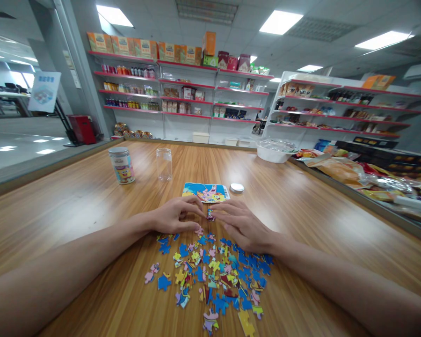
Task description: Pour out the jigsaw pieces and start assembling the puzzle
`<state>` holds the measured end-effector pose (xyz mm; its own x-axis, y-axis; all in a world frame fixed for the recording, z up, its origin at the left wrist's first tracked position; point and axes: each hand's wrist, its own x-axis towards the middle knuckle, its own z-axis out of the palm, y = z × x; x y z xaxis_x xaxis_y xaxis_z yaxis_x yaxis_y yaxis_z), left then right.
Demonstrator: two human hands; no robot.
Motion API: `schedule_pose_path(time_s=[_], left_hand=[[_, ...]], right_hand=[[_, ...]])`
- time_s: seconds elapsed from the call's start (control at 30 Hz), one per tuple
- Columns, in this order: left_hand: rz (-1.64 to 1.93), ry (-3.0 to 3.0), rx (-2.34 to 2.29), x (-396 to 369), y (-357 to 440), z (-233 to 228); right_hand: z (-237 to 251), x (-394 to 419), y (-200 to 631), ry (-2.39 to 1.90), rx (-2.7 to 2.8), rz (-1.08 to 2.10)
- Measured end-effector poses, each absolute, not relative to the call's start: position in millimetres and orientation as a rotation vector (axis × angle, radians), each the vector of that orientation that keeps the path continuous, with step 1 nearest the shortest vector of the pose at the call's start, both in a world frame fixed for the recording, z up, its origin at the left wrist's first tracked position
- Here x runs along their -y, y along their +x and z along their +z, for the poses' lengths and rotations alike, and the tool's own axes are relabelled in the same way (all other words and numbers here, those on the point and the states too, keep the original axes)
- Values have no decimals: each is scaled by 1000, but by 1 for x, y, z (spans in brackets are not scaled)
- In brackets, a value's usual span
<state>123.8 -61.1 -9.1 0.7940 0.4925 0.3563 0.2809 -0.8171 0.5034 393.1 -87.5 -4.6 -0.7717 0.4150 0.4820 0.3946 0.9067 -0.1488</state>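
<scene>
Shop shelves behind, wooden worktop (91,201) up front: left hand (175,216) and right hand (243,225) pinch a couple of joined pieces (210,215) together. Nearly all the puzzle pieces (214,276) lie loose just below, so barely started, I reckon. Reference picture (206,192) sits just beyond.

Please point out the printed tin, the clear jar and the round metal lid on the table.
printed tin (121,165), head view, label on its side.
clear jar (164,164), head view, its side wall.
round metal lid (236,187), head view, its flat top.
</scene>
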Motion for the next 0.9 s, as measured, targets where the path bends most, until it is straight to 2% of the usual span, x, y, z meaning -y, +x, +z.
schedule_pose_path(time_s=[0.2, 0.9], left_hand=[[544, 2726, -607, 63, 127, -9], [436, 2844, -642, 64, 128, -8]], right_hand=[[-10, 83, 396, -702, 2634, 192], [-9, 83, 393, -718, 2470, 236]])
